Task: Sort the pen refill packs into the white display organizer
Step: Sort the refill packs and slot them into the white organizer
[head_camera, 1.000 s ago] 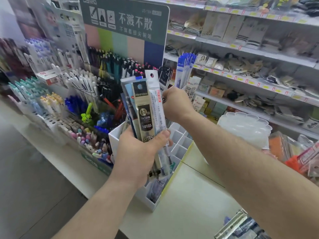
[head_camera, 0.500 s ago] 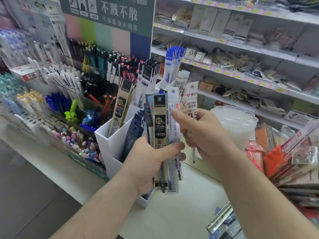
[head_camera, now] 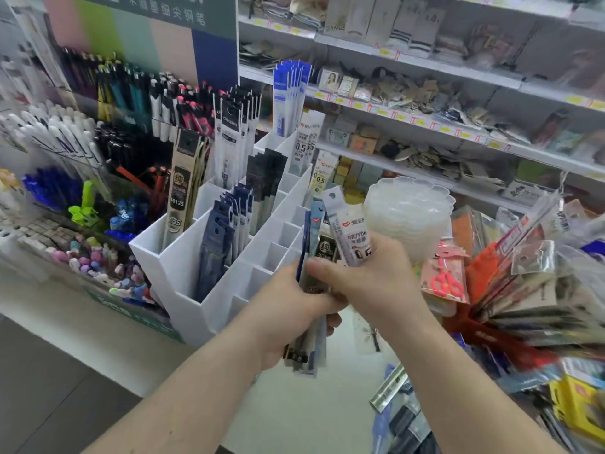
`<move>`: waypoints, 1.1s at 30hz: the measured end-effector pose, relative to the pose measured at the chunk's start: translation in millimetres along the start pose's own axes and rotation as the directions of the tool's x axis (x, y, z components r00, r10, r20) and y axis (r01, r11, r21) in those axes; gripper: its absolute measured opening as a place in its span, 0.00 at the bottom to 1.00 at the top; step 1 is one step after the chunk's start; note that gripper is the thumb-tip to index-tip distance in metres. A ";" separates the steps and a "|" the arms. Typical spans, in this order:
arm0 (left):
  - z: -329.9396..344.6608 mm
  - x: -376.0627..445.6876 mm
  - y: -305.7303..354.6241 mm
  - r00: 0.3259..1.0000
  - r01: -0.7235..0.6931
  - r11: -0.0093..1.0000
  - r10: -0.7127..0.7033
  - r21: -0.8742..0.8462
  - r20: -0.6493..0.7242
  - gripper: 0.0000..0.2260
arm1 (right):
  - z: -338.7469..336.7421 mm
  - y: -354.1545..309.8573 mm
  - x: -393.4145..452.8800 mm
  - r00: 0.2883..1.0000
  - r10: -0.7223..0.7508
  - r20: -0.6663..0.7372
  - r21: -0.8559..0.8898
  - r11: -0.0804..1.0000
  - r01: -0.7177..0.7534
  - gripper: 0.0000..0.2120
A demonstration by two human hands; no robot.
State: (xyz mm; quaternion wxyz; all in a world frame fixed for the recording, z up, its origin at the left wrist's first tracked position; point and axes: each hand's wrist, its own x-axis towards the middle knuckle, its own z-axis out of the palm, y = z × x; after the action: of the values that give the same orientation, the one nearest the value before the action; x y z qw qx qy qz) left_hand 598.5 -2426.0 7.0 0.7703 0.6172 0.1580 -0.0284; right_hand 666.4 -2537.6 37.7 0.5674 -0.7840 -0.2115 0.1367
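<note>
White refill pack (head_camera: 350, 237) in right hand (head_camera: 373, 283); bundle of packs (head_camera: 311, 342) in left hand (head_camera: 288, 309)

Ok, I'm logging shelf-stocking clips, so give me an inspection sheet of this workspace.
Surface: pale counter, bare patch in front of the person.
Job's things: white display organizer holds a beige refill pack at its near-left corner and dark blue packs beside it; several right-hand slots look empty.
Clutter: loose packs on the counter's near right; stack of clear trays.
Grippers: left hand grips a bundle of refill packs; right hand pinches a white pack.
Cables: nothing seen.
Surroundings: pen display at left, store shelves behind.
</note>
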 end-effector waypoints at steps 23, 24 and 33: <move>-67.3 -66.1 29.4 0.603 -0.438 0.898 0.316 0.026 -0.733 0.04 | 27.2 -67.9 40.4 0.937 -0.157 -0.313 0.420 0.861 0.285 0.10; -72.2 -69.3 30.4 0.574 -0.445 0.895 0.304 0.022 -0.760 0.05 | 38.4 -74.2 42.7 0.932 -0.201 -0.302 0.393 0.864 0.314 0.09; -85.7 -87.9 32.7 0.539 -0.523 0.852 0.306 -0.026 -0.785 0.04 | 110.6 -71.3 63.5 0.908 -0.407 -0.100 -0.017 0.913 0.407 0.12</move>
State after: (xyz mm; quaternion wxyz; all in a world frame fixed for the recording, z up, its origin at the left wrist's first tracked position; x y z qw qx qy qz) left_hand 505.1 -2349.3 46.1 0.6892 0.4850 0.3143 0.4370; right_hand 659.0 -2395.7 71.6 0.5952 -0.7274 -0.3407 -0.0240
